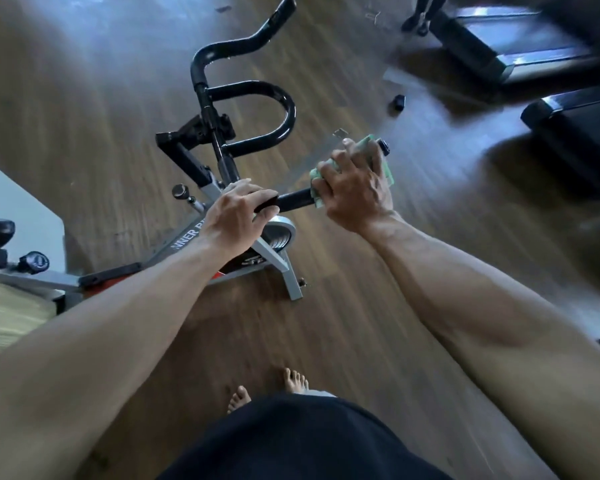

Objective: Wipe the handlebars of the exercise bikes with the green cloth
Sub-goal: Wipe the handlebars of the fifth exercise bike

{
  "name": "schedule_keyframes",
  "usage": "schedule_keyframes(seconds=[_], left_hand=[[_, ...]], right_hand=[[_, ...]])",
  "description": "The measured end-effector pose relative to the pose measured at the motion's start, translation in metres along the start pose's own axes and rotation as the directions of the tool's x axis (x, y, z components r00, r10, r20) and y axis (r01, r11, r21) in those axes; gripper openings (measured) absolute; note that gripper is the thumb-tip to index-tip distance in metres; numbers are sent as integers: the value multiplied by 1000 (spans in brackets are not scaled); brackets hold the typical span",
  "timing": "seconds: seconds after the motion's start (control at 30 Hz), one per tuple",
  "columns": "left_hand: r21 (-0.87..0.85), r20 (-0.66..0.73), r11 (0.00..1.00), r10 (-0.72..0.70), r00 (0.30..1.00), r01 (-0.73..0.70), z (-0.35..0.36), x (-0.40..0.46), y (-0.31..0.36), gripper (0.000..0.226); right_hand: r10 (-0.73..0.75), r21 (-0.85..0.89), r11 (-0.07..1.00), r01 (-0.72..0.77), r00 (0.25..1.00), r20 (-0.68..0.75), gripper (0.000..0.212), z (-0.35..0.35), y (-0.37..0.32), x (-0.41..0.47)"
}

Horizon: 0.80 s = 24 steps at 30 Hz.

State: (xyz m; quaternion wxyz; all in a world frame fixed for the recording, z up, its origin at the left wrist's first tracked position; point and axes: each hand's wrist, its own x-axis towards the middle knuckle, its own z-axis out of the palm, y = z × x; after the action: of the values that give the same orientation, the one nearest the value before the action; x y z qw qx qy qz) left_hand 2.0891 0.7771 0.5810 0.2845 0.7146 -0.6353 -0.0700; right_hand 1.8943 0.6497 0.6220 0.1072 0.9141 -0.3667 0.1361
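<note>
One exercise bike (222, 216) is fully in view, standing on the wooden floor (343, 323) directly beneath both hands. Its black handlebars (257, 112) run away from the hands in loops, and the near grip passes through both of them. The left hand (236, 216) is curled round that grip at its inner end, thumb tucked under the bar. Just to its right, with a short bare stretch of bar between them, the right hand (354, 188) is clenched around the green cloth (383, 161), which is wrapped over the outer end of the same grip; the bar's black end cap pokes out just beyond the fingers.

Below the left hand sit the bike's grey frame and flywheel, and a black knob stands just left of that hand. Far to the left of the left forearm, part of a second machine (0, 247) shows, with a dark saddle and a knob. Well beyond the right hand lie two dark treadmill-like bases (499, 46), blurred, and one small black object (399, 102) rests on the floor between them and the handlebars. Another person's two feet (418, 24) stand at the top edge. Two bare feet (267, 393) of the wearer show near the body, below both forearms.
</note>
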Motion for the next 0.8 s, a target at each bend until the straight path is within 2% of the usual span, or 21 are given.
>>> schedule_keyframes(seconds=[0.1, 0.17, 0.3, 0.4, 0.53, 0.63, 0.7, 0.8], left_hand=[[-26, 23, 999, 41, 999, -40, 3, 0, -11, 35], [-34, 36, 998, 61, 998, -60, 4, 1, -17, 37], [-44, 41, 994, 98, 994, -97, 2, 1, -26, 38], [-32, 58, 992, 123, 991, -121, 1, 0, -27, 40], [-42, 66, 994, 105, 992, -103, -3, -2, -26, 40], [-42, 81, 994, 100, 992, -97, -9, 1, -31, 40], [-36, 86, 995, 96, 992, -93, -11, 3, -33, 40], [-23, 75, 996, 93, 993, -92, -11, 3, -32, 40]], right_hand=[[64, 70, 995, -67, 997, 52, 39, 14, -33, -4], [44, 62, 997, -49, 997, 68, 40, 13, -33, -2], [-95, -99, 989, 106, 990, 104, 45, -2, 6, 10], [-24, -177, 983, 46, 992, 125, 46, -5, 9, 13], [78, -82, 994, -70, 992, 96, 40, 7, -29, 1], [-2, -21, 1000, 4, 995, 97, 41, 13, -39, -3], [-59, -95, 993, 68, 993, 102, 45, 9, -24, 3], [-69, -236, 967, 97, 990, 127, 47, -10, 12, 17]])
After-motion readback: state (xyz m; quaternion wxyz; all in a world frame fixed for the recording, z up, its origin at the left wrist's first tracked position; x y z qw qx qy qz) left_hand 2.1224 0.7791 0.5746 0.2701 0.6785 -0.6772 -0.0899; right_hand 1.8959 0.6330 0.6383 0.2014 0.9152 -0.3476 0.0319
